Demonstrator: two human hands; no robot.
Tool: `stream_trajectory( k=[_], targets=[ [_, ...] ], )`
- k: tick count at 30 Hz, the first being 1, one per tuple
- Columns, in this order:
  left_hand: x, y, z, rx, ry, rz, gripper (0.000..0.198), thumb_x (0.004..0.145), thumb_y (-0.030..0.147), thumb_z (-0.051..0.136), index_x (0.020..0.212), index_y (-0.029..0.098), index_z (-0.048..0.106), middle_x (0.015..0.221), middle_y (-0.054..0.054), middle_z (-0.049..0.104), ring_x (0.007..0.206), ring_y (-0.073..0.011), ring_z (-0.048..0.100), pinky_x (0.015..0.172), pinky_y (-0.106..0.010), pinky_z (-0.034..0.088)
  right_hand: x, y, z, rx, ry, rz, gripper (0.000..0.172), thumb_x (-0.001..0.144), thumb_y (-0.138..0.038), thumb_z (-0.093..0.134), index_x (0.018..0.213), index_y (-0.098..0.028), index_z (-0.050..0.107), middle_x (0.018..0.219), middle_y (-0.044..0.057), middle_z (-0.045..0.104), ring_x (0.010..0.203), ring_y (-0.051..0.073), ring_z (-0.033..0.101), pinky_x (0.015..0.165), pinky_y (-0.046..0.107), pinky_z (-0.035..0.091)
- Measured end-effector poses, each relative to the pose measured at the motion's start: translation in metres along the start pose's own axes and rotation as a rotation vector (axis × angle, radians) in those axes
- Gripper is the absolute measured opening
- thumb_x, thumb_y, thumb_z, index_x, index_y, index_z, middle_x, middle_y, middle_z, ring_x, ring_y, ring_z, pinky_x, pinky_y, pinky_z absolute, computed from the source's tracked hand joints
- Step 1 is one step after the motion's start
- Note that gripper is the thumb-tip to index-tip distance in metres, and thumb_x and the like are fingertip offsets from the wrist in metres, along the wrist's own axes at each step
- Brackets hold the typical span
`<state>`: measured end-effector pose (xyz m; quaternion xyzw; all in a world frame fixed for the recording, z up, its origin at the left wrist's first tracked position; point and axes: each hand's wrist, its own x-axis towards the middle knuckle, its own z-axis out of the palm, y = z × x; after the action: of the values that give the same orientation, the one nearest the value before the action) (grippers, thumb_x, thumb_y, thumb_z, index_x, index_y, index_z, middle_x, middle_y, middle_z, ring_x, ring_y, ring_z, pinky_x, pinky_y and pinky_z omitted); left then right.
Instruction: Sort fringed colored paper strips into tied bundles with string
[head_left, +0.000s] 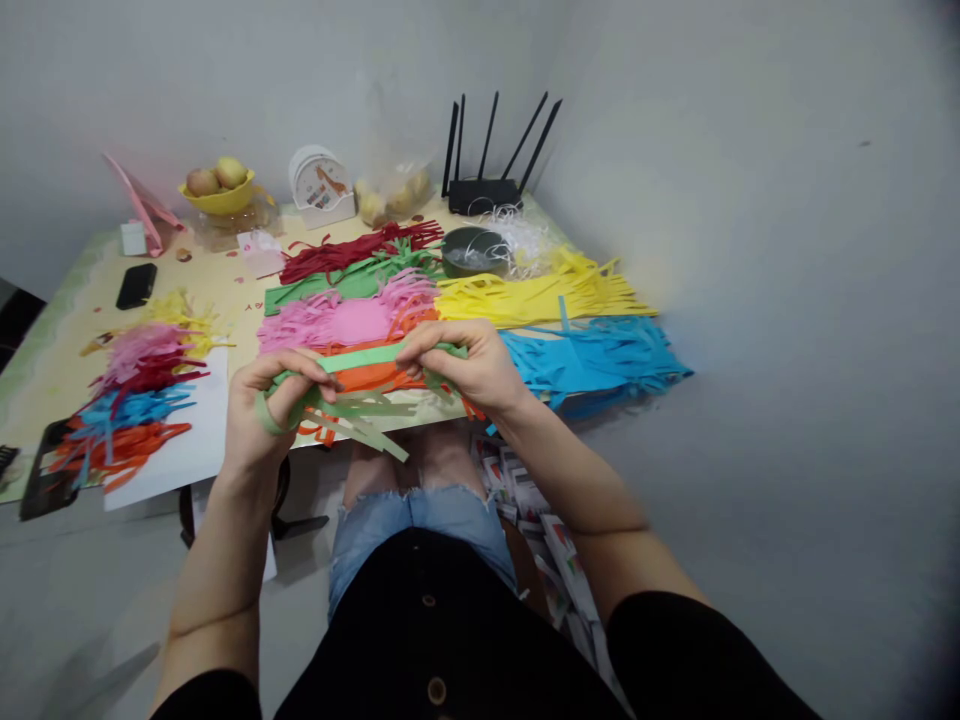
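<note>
Light green strips (360, 357) stretch between my two hands above the table's front edge. My left hand (274, 400) is closed on them, with loops round the fingers and loose ends hanging down to the right. At the other end, my right hand (465, 365) pinches the same strips between thumb and fingers. Just behind the hands lie an orange fringed bundle (367, 376) and a pink one (360, 320). To the right of my right hand is a blue fringed bundle (592, 355), with a yellow one (540, 297) behind it.
Dark red (352, 255) and green bundles (345, 285) lie farther back. At left, small mixed-colour bundles (142, 400) rest near a white sheet (195, 440) and a phone (136, 287). A router (484, 195), bowl (474, 252), clock (321, 185) and fruit bowl (221, 200) stand behind.
</note>
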<state>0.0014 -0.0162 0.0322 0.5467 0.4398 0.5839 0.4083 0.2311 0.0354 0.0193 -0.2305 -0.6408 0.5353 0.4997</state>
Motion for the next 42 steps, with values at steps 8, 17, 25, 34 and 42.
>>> stream_trajectory(
  k=[8, 17, 25, 34, 42],
  targets=[
    [-0.002, -0.001, -0.005, 0.435, -0.077, 0.255, 0.022, 0.082, 0.029, 0.069, 0.065, 0.018, 0.061, 0.064, -0.002, 0.062, 0.062, -0.0139, 0.061, 0.059, -0.025, 0.047, 0.001, -0.003, 0.000, -0.229, 0.006, -0.025, 0.019, 0.083, -0.034, 0.070, 0.080, -0.015, 0.073, 0.077, 0.004, 0.074, 0.070, 0.013, 0.068, 0.068, 0.024, 0.056],
    [-0.003, 0.000, -0.003, 0.743, -0.069, 0.285, 0.014, 0.087, 0.031, 0.067, 0.090, 0.018, 0.067, 0.081, -0.003, 0.073, 0.067, -0.0123, 0.066, 0.066, -0.022, 0.051, -0.005, -0.011, 0.003, -0.589, 0.063, -0.101, 0.010, 0.088, -0.025, 0.065, 0.089, -0.016, 0.071, 0.090, 0.005, 0.076, 0.084, 0.018, 0.070, 0.081, 0.030, 0.053],
    [-0.009, 0.004, 0.004, 0.140, -0.043, -0.064, 0.026, 0.081, 0.037, 0.078, 0.090, 0.016, 0.065, 0.073, -0.005, 0.075, 0.062, -0.0203, 0.074, 0.063, -0.032, 0.063, -0.006, -0.004, 0.006, -0.029, -0.011, 0.101, 0.020, 0.086, -0.034, 0.072, 0.095, -0.017, 0.074, 0.081, 0.003, 0.076, 0.072, 0.014, 0.073, 0.070, 0.027, 0.061],
    [-0.003, -0.001, 0.005, -0.162, 0.013, -0.192, 0.014, 0.067, 0.024, 0.083, 0.074, 0.016, 0.075, 0.065, -0.004, 0.074, 0.054, -0.0193, 0.072, 0.059, -0.030, 0.064, -0.001, 0.001, 0.003, 0.257, -0.093, 0.174, 0.016, 0.076, -0.028, 0.082, 0.087, -0.016, 0.081, 0.081, 0.005, 0.079, 0.075, 0.015, 0.077, 0.076, 0.027, 0.065],
    [-0.009, -0.016, 0.007, -0.171, -0.049, -0.093, 0.014, 0.073, 0.027, 0.080, 0.069, 0.017, 0.071, 0.070, -0.004, 0.075, 0.060, -0.0196, 0.073, 0.069, -0.035, 0.064, 0.001, 0.007, 0.003, 0.270, -0.072, 0.165, 0.013, 0.073, -0.026, 0.080, 0.079, -0.015, 0.079, 0.079, 0.005, 0.079, 0.074, 0.017, 0.077, 0.072, 0.027, 0.064]
  ],
)
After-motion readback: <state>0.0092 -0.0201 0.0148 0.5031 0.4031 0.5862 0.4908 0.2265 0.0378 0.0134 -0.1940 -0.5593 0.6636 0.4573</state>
